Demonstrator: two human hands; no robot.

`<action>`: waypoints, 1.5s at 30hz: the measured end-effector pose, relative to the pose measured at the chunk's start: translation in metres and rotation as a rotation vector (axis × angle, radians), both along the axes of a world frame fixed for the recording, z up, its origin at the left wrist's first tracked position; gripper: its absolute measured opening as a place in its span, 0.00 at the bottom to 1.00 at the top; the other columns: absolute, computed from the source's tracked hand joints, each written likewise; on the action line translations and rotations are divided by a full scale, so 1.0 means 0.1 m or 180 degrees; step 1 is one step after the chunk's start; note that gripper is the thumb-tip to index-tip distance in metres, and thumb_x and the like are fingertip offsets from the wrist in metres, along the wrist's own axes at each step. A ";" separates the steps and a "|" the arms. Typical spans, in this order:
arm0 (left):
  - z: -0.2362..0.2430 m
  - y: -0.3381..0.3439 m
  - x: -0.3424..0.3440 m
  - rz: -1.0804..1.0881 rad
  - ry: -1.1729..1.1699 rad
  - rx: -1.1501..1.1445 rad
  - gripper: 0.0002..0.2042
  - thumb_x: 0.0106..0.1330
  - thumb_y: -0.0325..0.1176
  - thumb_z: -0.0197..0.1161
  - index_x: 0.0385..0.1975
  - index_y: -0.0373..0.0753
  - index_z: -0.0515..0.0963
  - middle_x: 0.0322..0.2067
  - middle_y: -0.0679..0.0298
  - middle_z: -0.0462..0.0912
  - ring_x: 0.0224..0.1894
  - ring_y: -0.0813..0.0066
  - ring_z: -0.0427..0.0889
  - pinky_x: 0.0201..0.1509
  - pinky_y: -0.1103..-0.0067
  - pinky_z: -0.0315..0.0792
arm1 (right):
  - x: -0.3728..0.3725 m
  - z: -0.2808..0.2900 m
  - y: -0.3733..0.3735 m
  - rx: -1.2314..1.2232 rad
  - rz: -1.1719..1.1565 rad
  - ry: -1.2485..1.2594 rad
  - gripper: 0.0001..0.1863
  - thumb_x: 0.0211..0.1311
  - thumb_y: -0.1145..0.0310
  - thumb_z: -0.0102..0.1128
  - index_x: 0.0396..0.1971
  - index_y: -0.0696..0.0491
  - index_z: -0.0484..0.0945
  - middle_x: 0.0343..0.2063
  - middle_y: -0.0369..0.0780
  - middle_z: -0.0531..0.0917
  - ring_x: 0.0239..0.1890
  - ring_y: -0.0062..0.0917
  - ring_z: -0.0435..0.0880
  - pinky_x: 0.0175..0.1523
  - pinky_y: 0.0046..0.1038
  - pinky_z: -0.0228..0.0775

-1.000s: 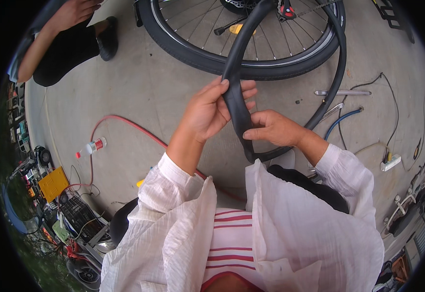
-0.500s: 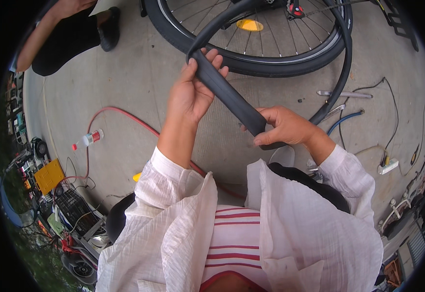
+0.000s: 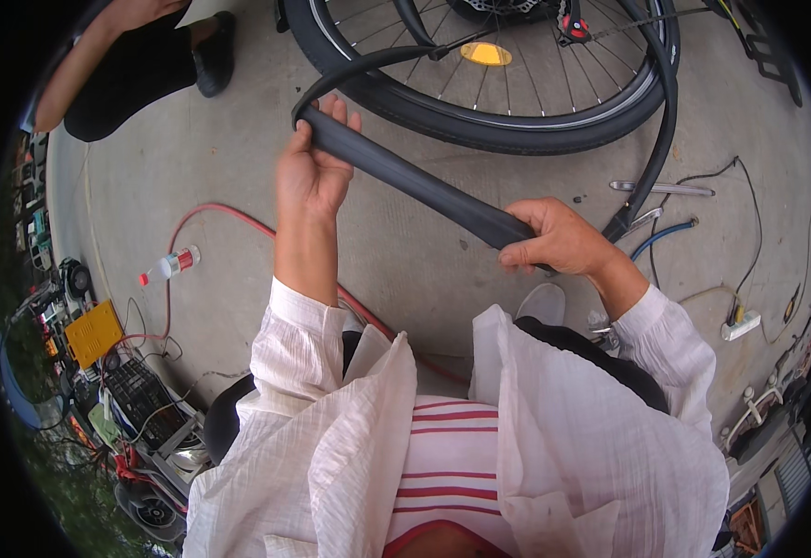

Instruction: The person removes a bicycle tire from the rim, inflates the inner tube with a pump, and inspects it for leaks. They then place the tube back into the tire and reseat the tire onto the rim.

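Inner tube (image 3: 415, 181): black, flattened, stretched taut between both hands above the concrete floor (image 3: 191, 149), its far end looping up past the bicycle wheel (image 3: 489, 112)
Left hand (image 3: 312, 172): fingers wrapped around the tube's upper end
Right hand (image 3: 559, 237): clamped on the tube's lower stretch
Nearby: red hose (image 3: 229, 214), small bottle (image 3: 171, 266)

Outdoor bike-repair spot on a concrete floor (image 3: 191, 167): bicycle wheel (image 3: 480, 84) up top, tyre levers (image 3: 661, 188) right of it, red hose (image 3: 229, 216) and tool clutter (image 3: 98, 372) lower left.
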State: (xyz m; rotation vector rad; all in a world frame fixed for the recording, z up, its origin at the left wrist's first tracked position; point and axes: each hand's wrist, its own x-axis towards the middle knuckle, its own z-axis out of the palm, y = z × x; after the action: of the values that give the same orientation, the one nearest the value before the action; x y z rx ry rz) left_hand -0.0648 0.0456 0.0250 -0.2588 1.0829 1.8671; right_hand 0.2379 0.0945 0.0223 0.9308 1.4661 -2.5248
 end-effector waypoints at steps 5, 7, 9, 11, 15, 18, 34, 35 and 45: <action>-0.08 0.00 0.00 -0.0058 -0.0014 -0.0037 0.16 0.78 0.37 0.37 0.53 0.34 0.68 0.55 0.49 0.75 0.58 0.56 0.75 0.64 0.55 0.69 | 0.02 -0.05 0.00 -0.0089 -0.0048 0.0043 0.12 0.54 0.69 0.71 0.35 0.58 0.79 0.23 0.37 0.82 0.22 0.15 0.77 0.27 0.17 0.69; -0.11 0.00 0.01 -0.0109 0.0127 -0.0120 0.16 0.78 0.37 0.39 0.52 0.33 0.69 0.52 0.50 0.77 0.55 0.58 0.77 0.62 0.57 0.71 | 0.03 -0.06 -0.01 -0.0100 -0.0042 0.0016 0.12 0.55 0.69 0.70 0.34 0.58 0.79 0.22 0.37 0.82 0.22 0.15 0.77 0.27 0.18 0.69; -0.17 -0.03 -0.02 -0.0260 0.0445 -0.0276 0.15 0.77 0.37 0.44 0.50 0.32 0.70 0.47 0.51 0.79 0.50 0.60 0.80 0.57 0.61 0.75 | 0.03 -0.05 0.00 -0.0089 0.0003 -0.0012 0.11 0.56 0.68 0.70 0.34 0.58 0.79 0.22 0.37 0.82 0.21 0.15 0.77 0.27 0.18 0.68; -0.28 -0.11 -0.10 -0.0504 0.0941 -0.0509 0.15 0.74 0.37 0.51 0.47 0.30 0.73 0.42 0.52 0.82 0.43 0.63 0.83 0.51 0.66 0.80 | 0.02 -0.03 -0.01 -0.0032 0.0074 -0.0016 0.11 0.57 0.67 0.69 0.32 0.58 0.80 0.21 0.36 0.82 0.21 0.14 0.76 0.26 0.18 0.68; -0.36 -0.16 -0.16 -0.0630 0.1547 -0.1156 0.13 0.70 0.38 0.59 0.35 0.30 0.77 0.29 0.56 0.82 0.31 0.69 0.83 0.35 0.75 0.82 | 0.06 0.00 -0.05 -0.0118 0.0246 -0.0016 0.10 0.57 0.66 0.69 0.29 0.56 0.80 0.19 0.35 0.81 0.20 0.14 0.76 0.26 0.18 0.68; -0.30 -0.13 -0.05 -0.0720 0.1233 -0.1078 0.13 0.70 0.37 0.58 0.38 0.29 0.76 0.30 0.56 0.82 0.31 0.68 0.83 0.35 0.73 0.81 | 0.11 -0.03 -0.15 -0.0159 0.0791 -0.0008 0.10 0.56 0.64 0.70 0.28 0.55 0.80 0.18 0.34 0.80 0.19 0.14 0.75 0.26 0.19 0.67; -0.07 -0.33 1.11 -0.4102 0.0439 -0.0318 0.22 0.73 0.47 0.52 0.50 0.32 0.76 0.40 0.61 0.83 0.37 0.74 0.85 0.42 0.80 0.79 | -0.16 -0.17 0.16 -0.0067 -0.1749 0.0406 0.18 0.70 0.59 0.55 0.50 0.57 0.75 0.37 0.36 0.82 0.39 0.17 0.79 0.46 0.21 0.71; -0.03 -0.32 1.14 -0.4105 0.0477 -0.0334 0.21 0.73 0.46 0.53 0.50 0.33 0.76 0.38 0.63 0.83 0.36 0.78 0.84 0.42 0.81 0.78 | -0.14 -0.24 0.19 0.0042 -0.1732 0.0344 0.16 0.69 0.61 0.56 0.48 0.57 0.76 0.35 0.35 0.82 0.37 0.16 0.79 0.43 0.20 0.70; 0.03 -0.34 1.26 -0.2710 0.1450 -0.0231 0.20 0.66 0.33 0.65 0.53 0.29 0.71 0.36 0.68 0.80 0.38 0.85 0.77 0.46 0.85 0.71 | -0.26 -0.12 0.20 0.0772 -0.1802 0.0283 0.10 0.62 0.70 0.63 0.40 0.59 0.78 0.31 0.36 0.84 0.30 0.13 0.77 0.31 0.17 0.67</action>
State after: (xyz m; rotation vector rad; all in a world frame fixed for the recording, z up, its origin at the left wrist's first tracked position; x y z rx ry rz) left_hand 0.0609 0.0120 0.0277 0.5453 1.2903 1.1262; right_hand 0.2123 0.1148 0.0099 1.4710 1.7715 -2.8271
